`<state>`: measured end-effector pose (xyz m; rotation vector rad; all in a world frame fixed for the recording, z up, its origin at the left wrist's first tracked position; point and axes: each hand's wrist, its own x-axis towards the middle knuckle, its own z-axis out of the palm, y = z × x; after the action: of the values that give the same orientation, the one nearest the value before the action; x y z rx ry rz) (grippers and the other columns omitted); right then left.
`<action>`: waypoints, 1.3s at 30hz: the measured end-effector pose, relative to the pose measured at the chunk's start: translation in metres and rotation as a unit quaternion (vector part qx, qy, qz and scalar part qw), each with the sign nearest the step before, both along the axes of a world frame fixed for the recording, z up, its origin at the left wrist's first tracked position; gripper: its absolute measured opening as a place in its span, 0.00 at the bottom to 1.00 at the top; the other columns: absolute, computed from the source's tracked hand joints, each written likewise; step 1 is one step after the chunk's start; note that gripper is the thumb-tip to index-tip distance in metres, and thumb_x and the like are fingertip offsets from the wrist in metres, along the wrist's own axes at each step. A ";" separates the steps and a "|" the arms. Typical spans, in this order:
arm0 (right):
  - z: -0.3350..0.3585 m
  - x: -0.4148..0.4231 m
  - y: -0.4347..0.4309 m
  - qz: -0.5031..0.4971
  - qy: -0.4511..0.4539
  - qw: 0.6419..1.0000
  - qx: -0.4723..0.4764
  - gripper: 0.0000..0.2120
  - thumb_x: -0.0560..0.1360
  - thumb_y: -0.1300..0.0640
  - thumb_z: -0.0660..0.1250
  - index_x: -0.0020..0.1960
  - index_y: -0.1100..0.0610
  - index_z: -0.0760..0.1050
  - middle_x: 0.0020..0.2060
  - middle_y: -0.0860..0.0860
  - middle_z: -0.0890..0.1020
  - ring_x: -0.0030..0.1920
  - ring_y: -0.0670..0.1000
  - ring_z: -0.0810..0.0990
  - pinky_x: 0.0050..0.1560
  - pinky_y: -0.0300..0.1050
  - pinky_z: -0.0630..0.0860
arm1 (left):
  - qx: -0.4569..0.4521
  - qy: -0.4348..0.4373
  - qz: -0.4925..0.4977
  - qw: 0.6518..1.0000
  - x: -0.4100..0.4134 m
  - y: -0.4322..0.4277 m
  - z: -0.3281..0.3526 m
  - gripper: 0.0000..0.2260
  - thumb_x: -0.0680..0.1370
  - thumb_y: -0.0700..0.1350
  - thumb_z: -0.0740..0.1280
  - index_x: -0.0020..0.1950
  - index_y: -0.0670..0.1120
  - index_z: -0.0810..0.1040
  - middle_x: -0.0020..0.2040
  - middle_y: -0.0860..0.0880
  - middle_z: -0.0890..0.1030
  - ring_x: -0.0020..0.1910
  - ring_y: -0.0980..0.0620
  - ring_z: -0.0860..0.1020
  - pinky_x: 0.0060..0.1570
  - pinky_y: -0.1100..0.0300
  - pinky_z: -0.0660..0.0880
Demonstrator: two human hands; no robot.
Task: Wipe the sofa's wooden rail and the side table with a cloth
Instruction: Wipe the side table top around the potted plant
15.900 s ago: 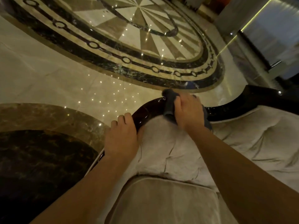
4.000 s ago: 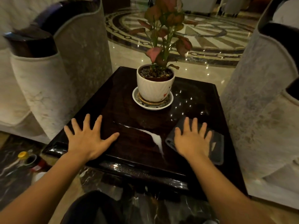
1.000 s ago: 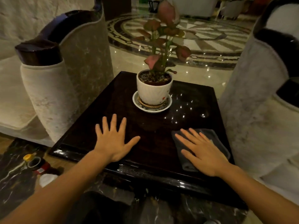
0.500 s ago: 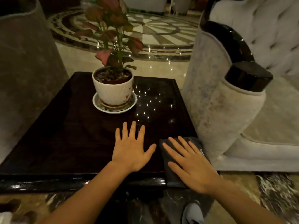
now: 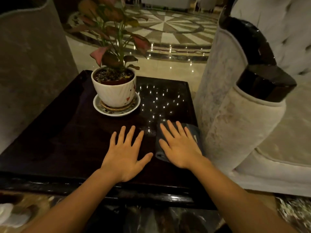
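While both hands lie flat on the side table (image 5: 70,135), only the right hand (image 5: 180,147) presses the cloth (image 5: 195,132).
Fingers spread, gripping nothing, the left hand (image 5: 125,155) braces bare wood; the cloth sits at the near-right edge beside the sofa arm (image 5: 235,132), open tabletop leftward, potted plant (image 5: 115,91) far.

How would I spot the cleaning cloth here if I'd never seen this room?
Find the dark, glossy side table between two pale sofas, with a potted plant on it. At its near right corner, the right hand lies flat on the cloth. It is the only soft, grey, matte thing on that shiny wood.
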<state>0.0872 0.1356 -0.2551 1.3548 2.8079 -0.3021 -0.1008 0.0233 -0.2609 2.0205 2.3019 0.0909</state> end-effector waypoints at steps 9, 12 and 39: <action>0.002 -0.003 0.037 0.092 0.000 0.996 0.003 0.32 0.77 0.34 0.36 0.80 0.41 0.39 0.81 0.46 0.42 0.80 0.53 0.37 0.77 0.55 0.36 | -0.011 0.005 0.025 1.000 -0.001 0.000 0.005 0.38 0.74 0.75 0.40 0.80 0.58 0.42 0.81 0.50 0.42 0.79 0.47 0.37 0.77 0.44 0.41; -0.001 -0.058 0.094 0.050 0.001 0.999 -0.016 0.32 0.79 0.35 0.40 0.80 0.42 0.42 0.81 0.48 0.43 0.80 0.56 0.38 0.76 0.58 0.36 | -0.018 0.005 0.024 1.000 0.000 -0.001 0.009 0.37 0.74 0.75 0.41 0.79 0.59 0.40 0.81 0.51 0.41 0.78 0.48 0.35 0.77 0.45 0.39; 0.008 -0.006 0.030 0.038 0.026 0.999 -0.009 0.32 0.78 0.37 0.37 0.80 0.44 0.40 0.81 0.49 0.42 0.79 0.55 0.36 0.77 0.56 0.35 | 0.043 -0.017 0.047 0.998 0.003 -0.007 0.005 0.35 0.75 0.75 0.44 0.79 0.63 0.45 0.81 0.57 0.44 0.78 0.55 0.37 0.77 0.52 0.40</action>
<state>0.0811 0.1656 -0.2468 1.2513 2.8831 -0.3647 -0.0976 0.0166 -0.2558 1.9323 2.4113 0.2316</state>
